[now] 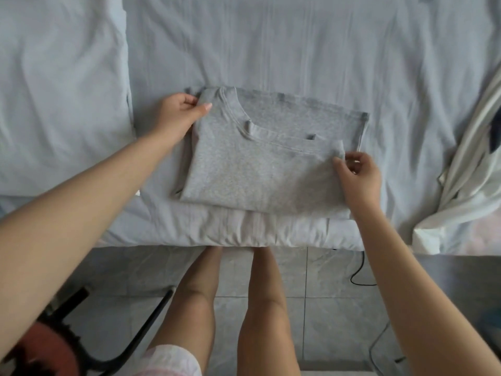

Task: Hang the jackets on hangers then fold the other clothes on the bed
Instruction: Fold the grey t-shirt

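Left hand (179, 112) and right hand (357, 175) pinch folded grey T-shirt (260, 169) on bed (271, 50)

Grey shirt (260, 169), folded into a flat rectangle, collar showing on top, lying near the front edge of the bed (298, 50), two corners pinched

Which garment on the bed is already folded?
The grey T-shirt mid-bed, a flat rectangle pinched by left hand and right hand. The white garment at the right lies crumpled.
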